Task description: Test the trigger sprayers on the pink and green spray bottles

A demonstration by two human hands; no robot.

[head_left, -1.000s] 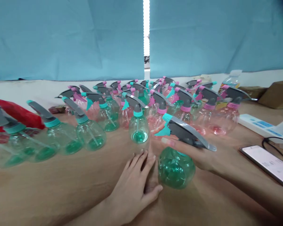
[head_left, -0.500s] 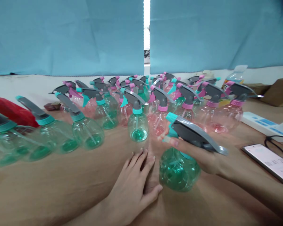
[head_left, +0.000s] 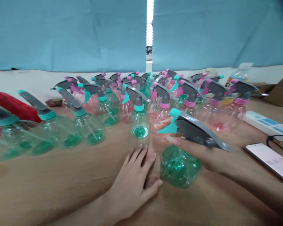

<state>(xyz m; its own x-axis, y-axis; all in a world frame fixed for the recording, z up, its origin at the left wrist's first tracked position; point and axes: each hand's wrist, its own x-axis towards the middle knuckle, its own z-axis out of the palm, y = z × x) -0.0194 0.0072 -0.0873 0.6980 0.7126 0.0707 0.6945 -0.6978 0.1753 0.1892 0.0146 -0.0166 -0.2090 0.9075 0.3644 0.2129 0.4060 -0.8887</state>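
A green spray bottle [head_left: 181, 166] with a grey and turquoise trigger head stands tilted in front of me, close to the table top; I cannot tell whether its base touches. Around its neck is my right hand [head_left: 198, 152], the thumb along the near side and the other fingers stretched out behind the turquoise trigger [head_left: 169, 127]. My left hand [head_left: 134, 179] lies flat on the table with fingers spread, empty, its thumb beside the bottle's base. Just beyond it stands another green spray bottle [head_left: 139, 122].
Several green spray bottles [head_left: 89, 128] line the left side. Many pink ones [head_left: 220, 116] crowd the back and right. A phone [head_left: 271, 161], a power strip [head_left: 266, 124] and a cable lie at right. Red cloth [head_left: 14, 106] is at far left, a brown box [head_left: 281, 91] at far right.
The fingers of my right hand have straightened away from the trigger, which now shows more fully. My left hand has stayed flat. The whole view has shifted slightly.
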